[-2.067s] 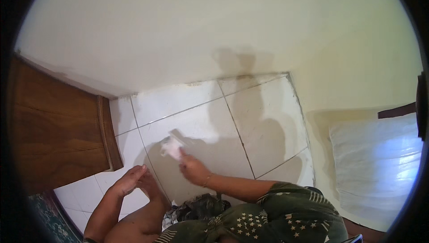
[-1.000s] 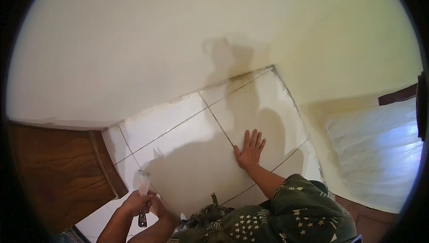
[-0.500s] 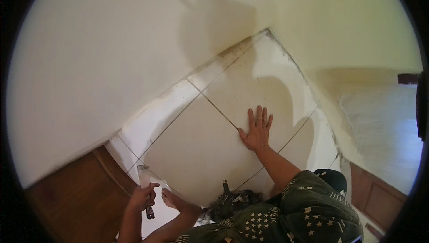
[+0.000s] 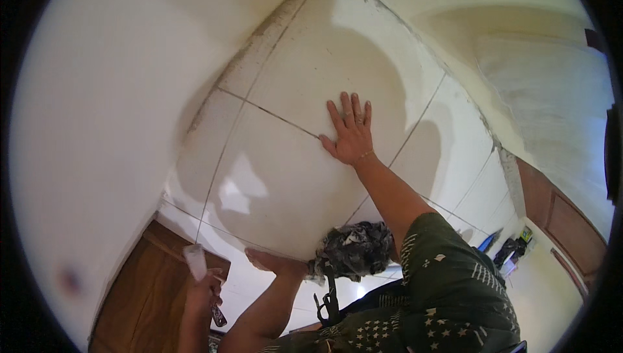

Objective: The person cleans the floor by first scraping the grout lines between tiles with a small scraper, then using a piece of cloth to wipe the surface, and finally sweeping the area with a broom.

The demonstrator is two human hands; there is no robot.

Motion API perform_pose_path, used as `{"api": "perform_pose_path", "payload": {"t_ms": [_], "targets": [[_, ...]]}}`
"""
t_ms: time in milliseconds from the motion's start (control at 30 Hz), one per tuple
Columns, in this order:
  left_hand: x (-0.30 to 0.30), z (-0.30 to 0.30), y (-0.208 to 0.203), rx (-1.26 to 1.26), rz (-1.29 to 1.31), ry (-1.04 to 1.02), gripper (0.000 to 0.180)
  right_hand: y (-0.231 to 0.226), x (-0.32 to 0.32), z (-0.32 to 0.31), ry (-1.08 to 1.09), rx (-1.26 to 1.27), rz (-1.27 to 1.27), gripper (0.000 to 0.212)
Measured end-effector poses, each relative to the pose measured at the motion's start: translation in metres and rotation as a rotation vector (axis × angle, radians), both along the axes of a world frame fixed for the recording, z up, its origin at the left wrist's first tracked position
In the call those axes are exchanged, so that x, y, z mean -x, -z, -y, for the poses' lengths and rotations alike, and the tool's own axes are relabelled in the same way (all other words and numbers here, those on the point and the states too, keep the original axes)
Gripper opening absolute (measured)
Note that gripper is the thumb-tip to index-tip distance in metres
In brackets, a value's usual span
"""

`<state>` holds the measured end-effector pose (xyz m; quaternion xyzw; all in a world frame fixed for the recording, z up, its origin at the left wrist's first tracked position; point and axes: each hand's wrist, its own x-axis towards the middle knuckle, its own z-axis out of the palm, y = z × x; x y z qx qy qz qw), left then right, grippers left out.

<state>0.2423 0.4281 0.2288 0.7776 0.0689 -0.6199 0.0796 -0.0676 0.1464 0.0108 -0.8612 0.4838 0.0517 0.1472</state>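
Bright daylight, glare on floor tiles [image 4: 259, 191], soft shadows, fisheye-bent edges

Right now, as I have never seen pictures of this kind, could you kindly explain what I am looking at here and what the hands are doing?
This is one picture from a wide, round-lens camera worn on a person's head and looking down, so straight lines bend toward the rim. No machine is involved: these are a person's two bare hands. The right hand lies flat, fingers spread, on a pale tiled floor with dark joints, close to where it meets a cream wall. The left hand, low in the picture, has its grip closed on a small pale scraper-like tool with a dark end; its exact kind is hard to tell. A dark crumpled cloth sits by the person's patterned green clothing. A brown wooden door shows at lower left.
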Motion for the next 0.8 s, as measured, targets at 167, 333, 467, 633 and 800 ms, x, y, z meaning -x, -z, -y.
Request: {"api": "perform_pose_path", "payload": {"t_ms": [167,333,467,633,800], "targets": [[0.046,0.026,-0.071,0.093,0.113,-0.454,0.032,-0.001,-0.001,-0.001,0.012,0.008,0.002,0.069],[0.113,0.028,-0.074,-0.057,-0.027,-0.418,0.033,0.001,0.002,-0.002,0.017,0.035,-0.018,0.067],[0.151,-0.002,-0.053,-0.103,-0.164,-0.464,0.029,-0.031,0.003,-0.028,0.199,-0.038,-0.03,0.059],[0.165,-0.048,-0.035,-0.182,-0.155,-0.549,0.024,-0.104,0.054,-0.166,0.268,-0.612,-0.486,0.04],[0.193,-0.024,-0.055,-0.031,-0.212,-0.469,0.025,-0.091,0.116,-0.267,0.573,-0.852,-0.601,0.032]]}}
